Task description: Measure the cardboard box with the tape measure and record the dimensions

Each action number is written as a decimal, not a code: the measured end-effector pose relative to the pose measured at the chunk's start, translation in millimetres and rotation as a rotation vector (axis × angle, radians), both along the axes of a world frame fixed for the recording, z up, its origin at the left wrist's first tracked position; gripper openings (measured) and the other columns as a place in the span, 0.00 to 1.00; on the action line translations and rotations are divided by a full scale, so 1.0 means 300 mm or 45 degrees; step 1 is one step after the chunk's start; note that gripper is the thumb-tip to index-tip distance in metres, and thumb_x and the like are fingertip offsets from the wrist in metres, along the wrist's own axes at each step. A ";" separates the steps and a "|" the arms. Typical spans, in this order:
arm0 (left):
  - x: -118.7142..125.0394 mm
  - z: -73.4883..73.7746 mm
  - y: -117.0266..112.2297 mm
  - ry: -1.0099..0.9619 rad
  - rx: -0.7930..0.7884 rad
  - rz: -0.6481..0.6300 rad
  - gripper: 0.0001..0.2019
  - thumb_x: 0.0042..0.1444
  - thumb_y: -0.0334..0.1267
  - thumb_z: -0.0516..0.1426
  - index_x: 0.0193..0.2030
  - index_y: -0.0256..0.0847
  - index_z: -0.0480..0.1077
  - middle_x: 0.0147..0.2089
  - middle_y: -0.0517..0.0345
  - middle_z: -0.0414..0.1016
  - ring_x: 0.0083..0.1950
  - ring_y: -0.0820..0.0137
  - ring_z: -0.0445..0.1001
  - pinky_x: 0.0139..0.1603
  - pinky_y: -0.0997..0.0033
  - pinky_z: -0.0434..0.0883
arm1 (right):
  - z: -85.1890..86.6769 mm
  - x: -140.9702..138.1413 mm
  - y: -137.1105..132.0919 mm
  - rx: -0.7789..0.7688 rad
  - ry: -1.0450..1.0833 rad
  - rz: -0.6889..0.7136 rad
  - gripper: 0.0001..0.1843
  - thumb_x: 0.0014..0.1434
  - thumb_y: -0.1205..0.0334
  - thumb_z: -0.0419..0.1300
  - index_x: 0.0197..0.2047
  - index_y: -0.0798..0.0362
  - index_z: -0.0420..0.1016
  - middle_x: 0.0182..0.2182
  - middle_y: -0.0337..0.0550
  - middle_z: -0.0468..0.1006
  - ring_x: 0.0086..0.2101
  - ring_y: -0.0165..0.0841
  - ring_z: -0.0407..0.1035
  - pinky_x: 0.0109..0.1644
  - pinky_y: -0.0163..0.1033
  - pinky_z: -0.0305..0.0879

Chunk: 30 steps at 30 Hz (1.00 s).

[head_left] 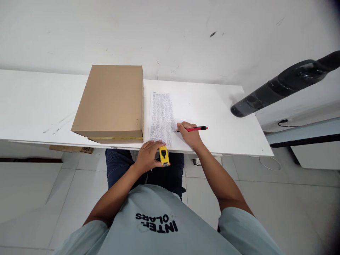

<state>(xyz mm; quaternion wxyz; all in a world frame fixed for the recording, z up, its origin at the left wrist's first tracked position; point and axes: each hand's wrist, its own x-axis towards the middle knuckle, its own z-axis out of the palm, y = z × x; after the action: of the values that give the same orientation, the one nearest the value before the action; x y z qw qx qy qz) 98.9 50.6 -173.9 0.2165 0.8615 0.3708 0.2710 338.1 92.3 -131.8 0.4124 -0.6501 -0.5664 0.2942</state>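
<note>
My left hand [148,156] is closed around a yellow tape measure [164,156] at the front edge of the white table, its fingers by the lower end of the paper. A red and black pen [195,129] is gripped in my right hand [190,134], its tip low over the right side of the paper. The paper [160,113] lies flat and is covered in dense rows of handwriting. Just left of it sits a closed brown cardboard box [111,99], with a yellow strip showing along its lower front edge.
The white table [212,109] runs along a scuffed white wall [186,35]. At the right, a dark cylindrical device [278,85] slants over the table's end. Another cardboard piece [71,148] shows under the table at left. A cable lies on the tiled floor.
</note>
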 end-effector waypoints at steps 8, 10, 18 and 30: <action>0.003 0.019 -0.020 -0.061 -0.032 -0.010 0.44 0.44 0.59 0.73 0.65 0.43 0.68 0.61 0.46 0.79 0.65 0.53 0.76 0.73 0.48 0.65 | 0.024 -0.017 -0.011 0.121 -0.255 -0.033 0.18 0.67 0.51 0.53 0.30 0.50 0.74 0.31 0.43 0.77 0.35 0.38 0.72 0.41 0.43 0.68; -0.002 0.050 -0.042 -0.091 -0.061 -0.025 0.46 0.45 0.61 0.72 0.67 0.44 0.65 0.63 0.45 0.78 0.64 0.53 0.76 0.72 0.46 0.66 | 0.023 -0.039 -0.014 0.147 -0.338 -0.019 0.14 0.66 0.53 0.56 0.38 0.50 0.79 0.39 0.45 0.77 0.40 0.39 0.73 0.45 0.43 0.69; -0.081 0.249 -0.166 -0.169 0.599 -0.173 0.35 0.64 0.57 0.60 0.68 0.37 0.58 0.69 0.40 0.71 0.75 0.59 0.64 0.76 0.54 0.61 | 0.002 -0.128 0.030 -0.076 -0.560 -0.165 0.27 0.65 0.69 0.49 0.65 0.58 0.71 0.51 0.58 0.73 0.40 0.44 0.73 0.42 0.46 0.70; -0.214 0.308 -0.198 -0.343 0.431 0.053 0.38 0.60 0.50 0.63 0.70 0.42 0.49 0.73 0.33 0.63 0.79 0.56 0.55 0.75 0.44 0.63 | 0.173 -0.340 -0.308 -0.224 0.823 0.898 0.37 0.54 0.27 0.65 0.54 0.49 0.77 0.38 0.44 0.79 0.31 0.33 0.70 0.35 0.38 0.70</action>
<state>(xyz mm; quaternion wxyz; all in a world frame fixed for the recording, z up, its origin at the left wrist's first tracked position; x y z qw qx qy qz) 34.8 -8.7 -81.4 0.1108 0.8337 0.3055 0.4465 236.0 -0.2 -80.0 0.3858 -0.3264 -0.5679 0.6497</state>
